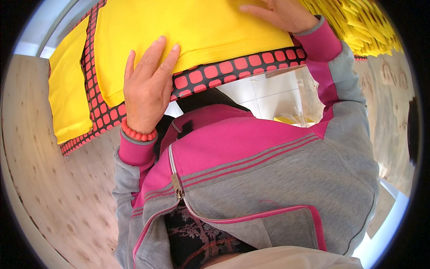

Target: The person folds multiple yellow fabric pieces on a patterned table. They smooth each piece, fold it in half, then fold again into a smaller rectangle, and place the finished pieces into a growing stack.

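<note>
The far part of the large yellow sheets (pixel 206 38) runs out of view, so their full outline cannot be made out; they lie on the table, over a black cover with pinkish-red squares (pixel 226 68). The right hand (pixel 282 14), at the far right part of the sheets, is blurred and its fingers are cut off; I cannot tell whether it grips anything or only touches the surface. The left hand (pixel 150 85) is unclenched, fingers extended and resting on the near left part of the sheets, a red bead bracelet (pixel 138 131) at its wrist. How many layers lie beneath is hard to count, though the near edge looks layered.

Along that near edge a band of the cover shows, ending at the table's rim. A narrow patterned strip parts the sheets from a smaller yellow piece (pixel 69 89) at the left. Between the hands, the yellow surface lies uncovered. Beyond the right hand, a ruffled yellow pile (pixel 354 27) is partly hidden by the right sleeve (pixel 329 62), leaving less room on that side.
</note>
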